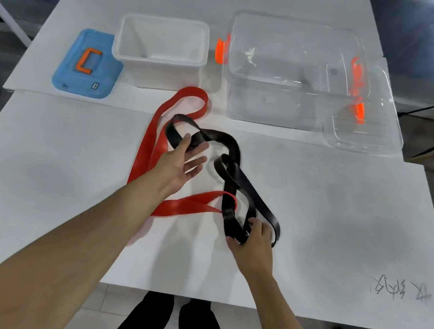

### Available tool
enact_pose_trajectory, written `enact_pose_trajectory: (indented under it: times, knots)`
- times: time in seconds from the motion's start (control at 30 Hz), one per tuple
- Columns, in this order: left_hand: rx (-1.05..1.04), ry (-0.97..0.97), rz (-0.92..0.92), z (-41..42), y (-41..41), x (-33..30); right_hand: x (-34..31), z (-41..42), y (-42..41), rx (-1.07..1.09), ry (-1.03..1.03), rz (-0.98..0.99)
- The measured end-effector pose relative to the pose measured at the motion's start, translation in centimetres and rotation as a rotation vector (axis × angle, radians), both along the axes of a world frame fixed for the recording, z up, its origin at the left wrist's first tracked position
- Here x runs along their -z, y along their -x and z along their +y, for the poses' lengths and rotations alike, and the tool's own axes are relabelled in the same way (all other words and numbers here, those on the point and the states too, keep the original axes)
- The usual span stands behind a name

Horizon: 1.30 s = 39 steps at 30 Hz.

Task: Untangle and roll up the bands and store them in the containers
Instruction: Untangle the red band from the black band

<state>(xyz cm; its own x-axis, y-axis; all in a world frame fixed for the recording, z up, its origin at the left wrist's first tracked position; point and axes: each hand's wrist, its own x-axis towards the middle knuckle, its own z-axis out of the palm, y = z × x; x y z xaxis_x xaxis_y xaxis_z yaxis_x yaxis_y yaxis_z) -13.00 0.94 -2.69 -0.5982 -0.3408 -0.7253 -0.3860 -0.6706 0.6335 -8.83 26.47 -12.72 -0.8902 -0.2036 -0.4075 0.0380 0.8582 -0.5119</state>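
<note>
A person stands at a white table with two resistance bands tangled together at its centre: a black band and a red band. The right hand pinches the near end of the black band, fingers curled round the doubled strap just above the tabletop. The left hand reaches toward the far loop of the same band with fingers straight and spread, holding nothing; whether its fingertips touch the strap cannot be told. The red band runs in a long loop to the left and far side, and its near end passes under or through the black band just left of the right hand, the exact crossing being unclear. Farther back wait an open white container, a blue lid to its left, a clear container with orange latches to the right and a clear lid leaning at its right side; both containers appear to hold no bands. The step in hand appears to be freeing the black band, best done by keeping the near end pinned while the left hand lifts the far loop clear of the red strap, drawing it out slowly so the rubber does not snag or snap back.
</note>
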Motion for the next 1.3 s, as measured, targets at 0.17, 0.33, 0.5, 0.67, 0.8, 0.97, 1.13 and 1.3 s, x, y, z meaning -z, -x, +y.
enact_pose_trajectory:
  times: [0.17,0.33,0.5,0.67,0.8,0.97,1.13,1.3]
  knots:
    - [0.268,0.066,0.034,0.5,-0.6,2.5,0.8,0.7,-0.6,-0.251,-0.313,0.161]
    - [0.883,0.736,-0.099,1.6,-2.6,6.2,0.8,0.7,-0.1,-0.296,-0.213,0.343]
    - [1.164,1.162,-0.243,2.7,-4.6,9.5,-1.5,0.5,1.0,-0.360,0.081,0.363]
    - [1.117,1.235,-0.187,2.7,-5.7,10.4,-7.4,-0.5,2.7,-0.114,0.310,0.058]
    - [1.013,1.232,-0.150,1.9,-6.0,8.6,-12.6,-1.3,4.3,0.094,0.499,-0.066]
    - [0.944,1.324,-0.149,1.5,-6.9,5.7,-18.7,-2.8,5.1,-0.189,0.486,-0.209]
    - [0.851,1.353,-0.240,0.2,-8.3,4.8,-25.2,-2.6,6.9,-0.252,0.584,-0.065]
    - [0.746,1.403,-0.237,-1.2,-7.5,2.7,-28.5,-0.8,8.1,-0.064,0.819,0.100]
